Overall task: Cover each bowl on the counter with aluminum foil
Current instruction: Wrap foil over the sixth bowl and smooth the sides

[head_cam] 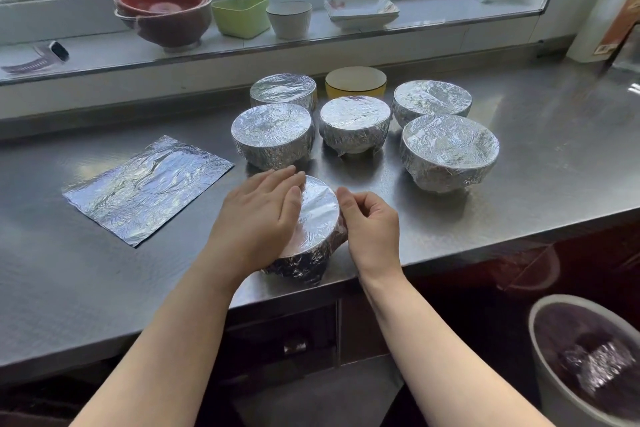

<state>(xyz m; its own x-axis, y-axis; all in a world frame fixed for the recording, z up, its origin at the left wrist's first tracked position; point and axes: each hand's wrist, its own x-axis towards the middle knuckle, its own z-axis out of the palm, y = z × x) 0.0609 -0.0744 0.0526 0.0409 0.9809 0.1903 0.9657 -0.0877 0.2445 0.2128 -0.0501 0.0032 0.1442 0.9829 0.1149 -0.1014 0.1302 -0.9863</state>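
Note:
A foil-wrapped bowl (317, 218) stands near the counter's front edge. My left hand (258, 215) lies flat on its foil top, fingers straight. My right hand (372, 224) curls against the bowl's right side and presses the foil there. Behind stand several foil-covered bowls, among them one (273, 135) at the left, one (355, 123) in the middle and one (450, 149) at the right. An uncovered yellow bowl (355, 81) sits at the back. A loose foil sheet (149, 187) lies flat on the counter to the left.
The steel counter (519, 184) runs under a windowsill holding stacked red bowls (162, 14), a green container (240, 15), a white cup (289, 19) and a white dish (360, 10). A bin (588, 364) with crumpled foil stands on the floor at lower right.

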